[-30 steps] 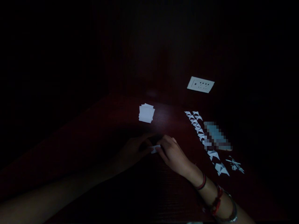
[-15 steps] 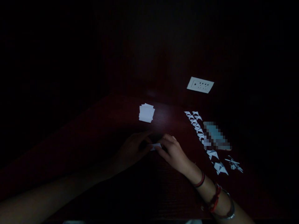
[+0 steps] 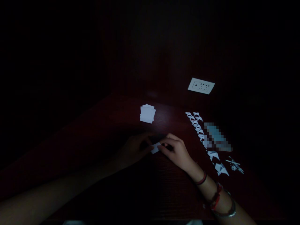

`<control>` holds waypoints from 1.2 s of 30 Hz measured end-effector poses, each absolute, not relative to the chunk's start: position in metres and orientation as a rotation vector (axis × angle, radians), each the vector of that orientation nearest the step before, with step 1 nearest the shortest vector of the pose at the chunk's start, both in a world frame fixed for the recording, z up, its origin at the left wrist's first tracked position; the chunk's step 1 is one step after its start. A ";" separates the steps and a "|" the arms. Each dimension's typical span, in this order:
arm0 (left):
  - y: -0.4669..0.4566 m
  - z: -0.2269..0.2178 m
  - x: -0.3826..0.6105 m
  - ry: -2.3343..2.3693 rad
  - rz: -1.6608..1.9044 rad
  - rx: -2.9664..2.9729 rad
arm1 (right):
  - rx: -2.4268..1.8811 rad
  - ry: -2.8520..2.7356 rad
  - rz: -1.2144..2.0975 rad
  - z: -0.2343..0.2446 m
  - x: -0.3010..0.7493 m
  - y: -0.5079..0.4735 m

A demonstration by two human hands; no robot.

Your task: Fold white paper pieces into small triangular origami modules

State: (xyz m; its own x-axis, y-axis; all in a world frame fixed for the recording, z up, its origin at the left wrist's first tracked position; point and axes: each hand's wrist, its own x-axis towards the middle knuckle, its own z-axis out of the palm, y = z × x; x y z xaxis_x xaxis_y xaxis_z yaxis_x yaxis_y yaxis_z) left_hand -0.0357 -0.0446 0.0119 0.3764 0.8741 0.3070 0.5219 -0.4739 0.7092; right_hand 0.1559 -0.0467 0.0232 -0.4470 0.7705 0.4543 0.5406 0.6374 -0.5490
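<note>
Between my two hands is a small white piece of folded paper [image 3: 155,148], just above or on the dark red table [image 3: 173,184]. My left hand [image 3: 134,147], dim in shadow, pinches its left edge between thumb and fingers. On the other side, my right hand [image 3: 177,150] grips the right edge, with the thumb in front and the fingers curled behind. Beyond my hands lies a loose stack of white paper squares [image 3: 147,113]. To the right, folded white paper pieces [image 3: 198,129] run in a slanting row, with larger ones [image 3: 220,169] at the near end.
A blurred-out flat, phone-like object [image 3: 217,136] lies right of the folded row. Thin white paper scraps [image 3: 235,165] sit near it. A white power socket [image 3: 201,86] is set in the dark back panel. Most of the surroundings are too dark to make out.
The small paper shows more of its face between my hands and its angle has changed. My right hand has shifted slightly to the right, its fingers more arched.
</note>
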 end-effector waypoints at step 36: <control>-0.040 0.005 -0.039 1.159 0.905 2.309 | -1.085 -2.366 0.370 0.019 0.158 -0.045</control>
State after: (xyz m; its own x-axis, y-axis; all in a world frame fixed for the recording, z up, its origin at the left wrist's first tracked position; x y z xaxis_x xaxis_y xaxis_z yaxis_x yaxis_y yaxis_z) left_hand -0.0392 -0.0398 0.0049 0.4463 0.8155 0.3685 0.5554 -0.5753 0.6004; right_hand 0.1581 -0.0453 0.0186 -0.5528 0.7642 0.3323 0.6260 0.6441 -0.4396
